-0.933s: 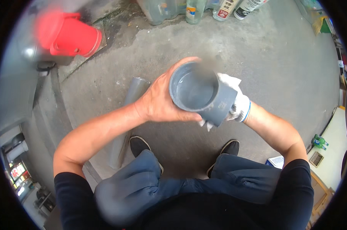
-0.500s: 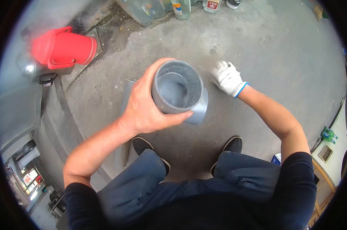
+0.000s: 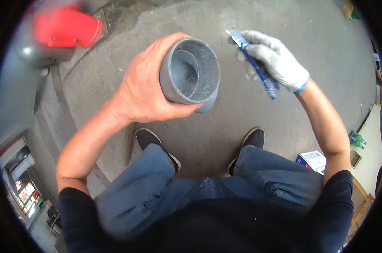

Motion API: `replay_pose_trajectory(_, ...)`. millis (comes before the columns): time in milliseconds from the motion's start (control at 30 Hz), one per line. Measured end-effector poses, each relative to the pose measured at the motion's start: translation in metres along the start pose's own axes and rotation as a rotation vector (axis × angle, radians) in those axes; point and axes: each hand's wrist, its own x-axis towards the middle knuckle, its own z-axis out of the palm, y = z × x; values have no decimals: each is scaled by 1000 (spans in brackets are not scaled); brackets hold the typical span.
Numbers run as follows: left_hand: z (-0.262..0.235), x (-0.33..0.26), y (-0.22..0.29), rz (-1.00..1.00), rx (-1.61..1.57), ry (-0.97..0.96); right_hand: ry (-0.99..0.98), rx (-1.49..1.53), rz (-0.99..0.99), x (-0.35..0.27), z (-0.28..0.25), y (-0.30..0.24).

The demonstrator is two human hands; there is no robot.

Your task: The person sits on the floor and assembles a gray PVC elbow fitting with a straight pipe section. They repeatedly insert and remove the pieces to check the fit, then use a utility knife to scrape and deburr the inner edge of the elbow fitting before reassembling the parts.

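Note:
My bare left hand (image 3: 144, 84) is wrapped round a grey plastic pipe fitting (image 3: 190, 69), its thumb along the near side and its fingers round the far side. The fitting's wide round mouth faces up, showing an inner ledge and scuffed walls. Part of a second branch shows below it. To the right, apart from the fitting, my right hand (image 3: 281, 63) wears a white knitted glove with a blue cuff. It grips a blue utility knife (image 3: 256, 63), whose bright blade end points up and left. Some gloved fingertips behind the knife are blurred.
A red lidded jug (image 3: 71, 27) lies at the upper left beside a shiny metal vessel (image 3: 28, 52). Right of my legs stands a white and blue box (image 3: 312, 161). Green bottles (image 3: 357, 139) are at the far right. Under me is grey concrete floor (image 3: 292, 122).
The utility knife now shows in my right hand, which was blurred with no knife visible. Both hands appear higher in the view, and the bottles at the top have left the picture.

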Motion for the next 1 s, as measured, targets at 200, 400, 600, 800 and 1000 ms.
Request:
replay_pose_trajectory(200, -4, -25, 11, -19, -227, -380, -294, -400, -150, -47, 37, -39)
replay_pose_trajectory(400, 0, -68, 3, 8, -395, -579, -454, -561, -477, -48, 84, -8)
replay_pose_trajectory(600, -7, -89, -1, -96, -419, -682, -444, -472, -503, -52, 133, 13)
replay_pose_trajectory(800, -11, -105, 5, -197, -390, -653, -512, -403, -310, -58, 142, 15)
replay_pose_trajectory(1000, -8, -114, 23, -196, -327, -541, -511, -224, -77, -77, 149, 16)
